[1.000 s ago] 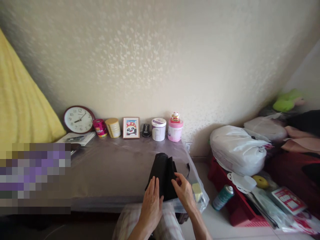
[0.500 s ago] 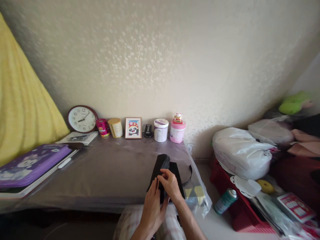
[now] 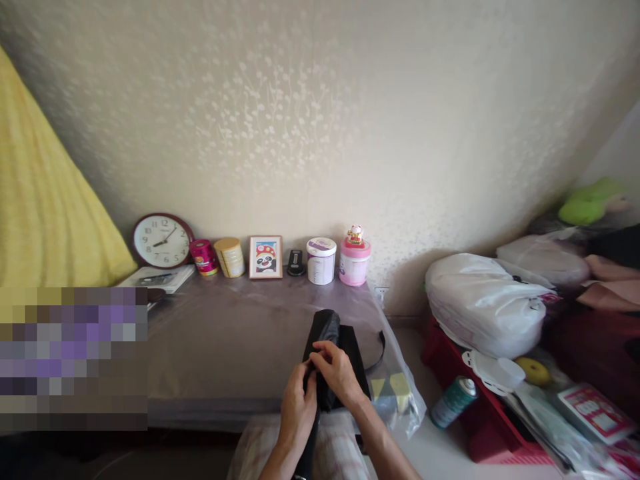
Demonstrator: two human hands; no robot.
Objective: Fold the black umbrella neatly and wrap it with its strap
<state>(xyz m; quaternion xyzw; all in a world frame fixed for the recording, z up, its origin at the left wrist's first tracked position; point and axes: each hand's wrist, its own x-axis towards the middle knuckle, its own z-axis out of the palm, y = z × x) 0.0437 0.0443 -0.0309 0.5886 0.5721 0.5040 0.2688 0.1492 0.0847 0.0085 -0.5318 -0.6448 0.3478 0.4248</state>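
A folded black umbrella [image 3: 326, 327] lies at the table's front edge, pointing away from me, and its dark handle [image 3: 309, 447] comes back toward my lap between my forearms. My left hand [image 3: 299, 400] is closed around the umbrella's left side, fingers curled. My right hand [image 3: 337, 370] reaches over the top from the right, its fingertips pinched together close to the left fingertips on the folded fabric. What lies between those fingertips is too small to make out. Beneath and to the right sits a flat black piece [image 3: 356, 340], with a thin black strap [image 3: 383, 350] looping beside it.
Along the wall stand a clock [image 3: 163, 241], several canisters such as the yellow one [image 3: 230, 258], and a picture frame [image 3: 265, 258]. Right of the plastic-covered table [image 3: 225, 353] are a spray can [image 3: 453, 402] and a red basket [image 3: 493, 440] under bags. The left side is pixelated.
My left fingers, stretched flat along the umbrella before, are now curled around it. The umbrella's handle now shows between my forearms. My right hand has shifted slightly left.
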